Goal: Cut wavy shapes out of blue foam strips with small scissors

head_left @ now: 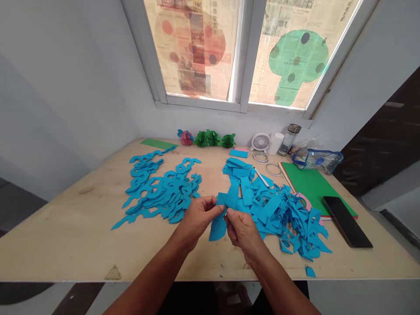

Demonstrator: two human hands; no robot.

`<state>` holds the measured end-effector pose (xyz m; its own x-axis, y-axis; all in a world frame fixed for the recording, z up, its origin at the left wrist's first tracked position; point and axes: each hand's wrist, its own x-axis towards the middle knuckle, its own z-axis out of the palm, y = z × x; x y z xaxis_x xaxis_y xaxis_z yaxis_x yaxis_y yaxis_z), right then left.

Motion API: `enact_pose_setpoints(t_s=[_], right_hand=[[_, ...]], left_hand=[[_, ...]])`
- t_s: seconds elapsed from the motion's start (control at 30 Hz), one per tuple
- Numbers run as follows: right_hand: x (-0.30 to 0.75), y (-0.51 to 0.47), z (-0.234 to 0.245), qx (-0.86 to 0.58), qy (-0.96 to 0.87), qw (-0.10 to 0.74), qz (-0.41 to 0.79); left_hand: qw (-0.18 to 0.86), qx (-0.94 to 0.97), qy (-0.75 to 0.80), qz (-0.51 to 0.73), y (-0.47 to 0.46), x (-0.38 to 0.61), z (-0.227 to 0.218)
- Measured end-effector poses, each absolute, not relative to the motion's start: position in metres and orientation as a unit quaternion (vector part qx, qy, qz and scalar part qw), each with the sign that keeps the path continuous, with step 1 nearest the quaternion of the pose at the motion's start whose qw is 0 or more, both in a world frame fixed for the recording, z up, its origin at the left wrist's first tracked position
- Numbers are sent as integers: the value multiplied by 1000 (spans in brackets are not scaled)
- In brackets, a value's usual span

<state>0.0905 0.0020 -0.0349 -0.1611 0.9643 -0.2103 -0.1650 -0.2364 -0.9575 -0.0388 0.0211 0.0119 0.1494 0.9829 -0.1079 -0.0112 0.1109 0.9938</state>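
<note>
Our arms (147, 286) reach in over the near edge of the table (65, 245) and angle together, so our left hand (198, 217) and right hand (242, 232) meet just above the wood, knuckles up. Both hands are narrowed to a pinch, holding one blue paper piece (218, 228) between them, its curved lower part hanging below the grip. Right beside our right hand lies a loose heap of blue scraps (278, 210), strips and curved offcuts overlapping, and a lone scrap (310, 272) sits apart near the table's edge. Left of our hands lies a tangle of cut blue shapes (160, 194) with wavy, hooked outlines. Farther on are a white pen (261, 177) on the heap, a phone (347, 221), a green sheet (311, 188), tape rolls (262, 157), a small fan (260, 142), a bottle (288, 138), a clear pouch (317, 161), green paper (159, 143) and paper ornaments (210, 139), below a newspapered window (197, 52).
</note>
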Motion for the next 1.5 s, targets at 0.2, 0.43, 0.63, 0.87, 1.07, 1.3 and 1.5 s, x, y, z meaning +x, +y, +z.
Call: enact_pose_setpoints(t_s=[0.2,0.43,0.63,0.87,1.07,1.3,1.5], right_hand=[[91,4,-37,-478,-427,443,627],[90,10,-35,-474,-422,425,645],[86,10,-33,-474,-419,443,635],[85,11,-35,-470,-412,441,644],[88,9,-35,-474,-421,452,627],[91,8,-35,-485,-423,450,619],[90,9,-34,-485,-428,445,619]], left_hand=[[575,481,491,444,22,-41,6],[566,496,491,439,25,-46,11],[584,489,483,432,26,-48,8],[604,468,478,432,27,-47,5],[608,457,477,440,26,-40,4],[609,445,472,456,27,-34,3],[608,438,466,471,30,-27,-3]])
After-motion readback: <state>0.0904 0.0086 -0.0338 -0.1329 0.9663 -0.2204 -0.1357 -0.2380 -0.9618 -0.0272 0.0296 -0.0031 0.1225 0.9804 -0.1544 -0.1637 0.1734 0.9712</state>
